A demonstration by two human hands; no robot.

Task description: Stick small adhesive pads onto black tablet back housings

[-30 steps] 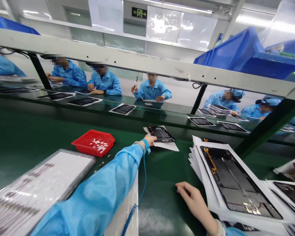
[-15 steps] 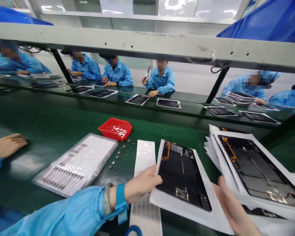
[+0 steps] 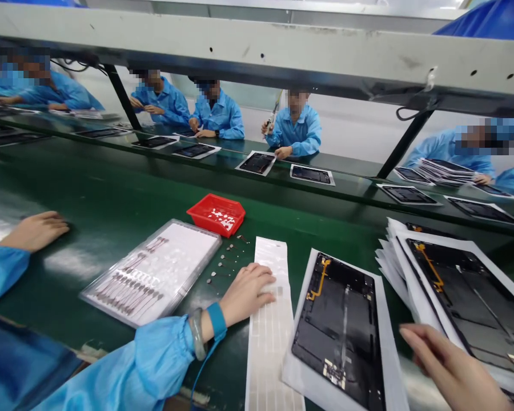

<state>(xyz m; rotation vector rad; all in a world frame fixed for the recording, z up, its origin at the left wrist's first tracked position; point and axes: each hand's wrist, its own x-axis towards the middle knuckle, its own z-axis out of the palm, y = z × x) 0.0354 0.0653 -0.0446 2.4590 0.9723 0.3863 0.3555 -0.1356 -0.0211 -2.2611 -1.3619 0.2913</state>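
My left hand (image 3: 249, 290), with a blue wrist strap and a bangle, lies over a long white sheet of pale stickers (image 3: 269, 348). Its fingers are loosely spread on the sheet, close to a small grey square. To the right, a black tablet back housing (image 3: 340, 328) with an orange flex cable rests on white paper (image 3: 389, 319), touched by neither hand. My right hand (image 3: 452, 357) hovers between this housing and a stack of similar housings (image 3: 462, 291). Its fingers are loosely bent, and nothing shows in them.
Left of the sheet lies a clear tray (image 3: 154, 274) of small wired parts. Behind it sits a red bin (image 3: 217, 214) with white pieces; several small parts lie nearby. Another person's hand (image 3: 36, 231) rests at far left. Co-workers sit beyond a raised ledge with more housings (image 3: 312, 174).
My left hand has let go of the housing and its paper and moved onto the sticker sheet. The housing now lies down, and my right hand has come away from its paper.
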